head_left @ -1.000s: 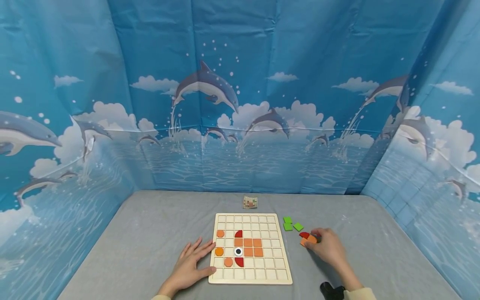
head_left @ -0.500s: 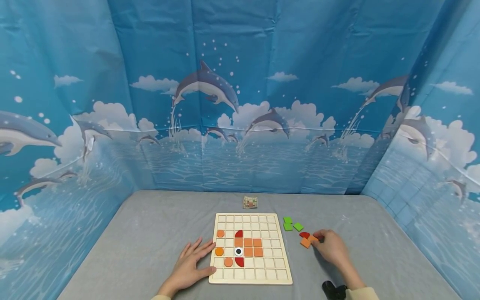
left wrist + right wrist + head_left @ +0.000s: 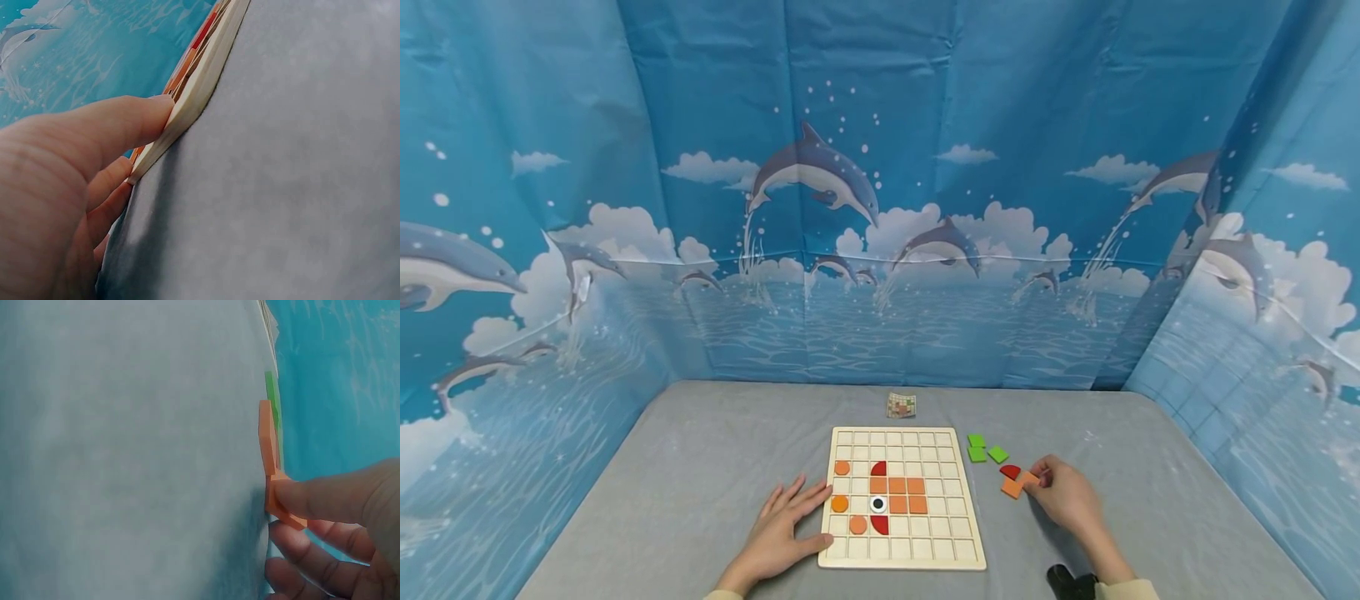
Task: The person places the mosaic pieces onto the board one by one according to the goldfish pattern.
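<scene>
My left hand lies at the left edge of a wooden grid board, fingers spread, with its thumb pressing the rim. Orange squares, red quarter-circles, orange discs and a white disc with a black dot fill some cells. Right of the board, my right hand pinches an orange square tile between thumb and fingers, low over the table. A second orange square tile and a red quarter-circle tile lie right beside it.
Several green square tiles rest between the board and the right hand. A small patterned card lies behind the board. A black object shows by the right wrist. A blue dolphin curtain encloses the grey table.
My right hand has shifted slightly right, its thumb coming off the lower orange tile, which now shows whole. The left hand and the board pieces stay as they were.
</scene>
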A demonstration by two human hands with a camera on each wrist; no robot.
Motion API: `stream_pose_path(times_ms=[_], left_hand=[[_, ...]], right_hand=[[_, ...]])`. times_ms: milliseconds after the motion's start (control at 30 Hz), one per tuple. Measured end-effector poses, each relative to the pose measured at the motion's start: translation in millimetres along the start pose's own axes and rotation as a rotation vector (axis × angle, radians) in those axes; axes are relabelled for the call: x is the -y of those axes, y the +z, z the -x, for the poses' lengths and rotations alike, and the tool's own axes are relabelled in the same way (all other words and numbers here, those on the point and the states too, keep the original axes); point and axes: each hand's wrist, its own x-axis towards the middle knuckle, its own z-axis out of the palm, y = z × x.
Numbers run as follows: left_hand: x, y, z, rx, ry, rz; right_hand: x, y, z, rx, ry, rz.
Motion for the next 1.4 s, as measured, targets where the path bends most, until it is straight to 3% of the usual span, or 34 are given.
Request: stream_pose_path(times_ms=[533,900,1200,1400], left_hand=[[-1.1,0.4,1.0,-0.008,0.010,-0.003],[-0.9,0.7,0.9,-0.014,0.019,-0.005],[-1.9,-0.4,0.2,0.000,0.004,0.004],[-0.2,0.9,0.5,-0.008,0.008,-0.009]], right_hand=[[-0.6,-4.8,5.3,-0.046,0.014,-0.124],[26.3,-1.4,13.3,-0.084,-0.097,-0.161],[47.3,11.2,24.0,-0.005,-0.187,-0.205],[63.6,19.0,31.5,0.032,-0.231,-0.163]])
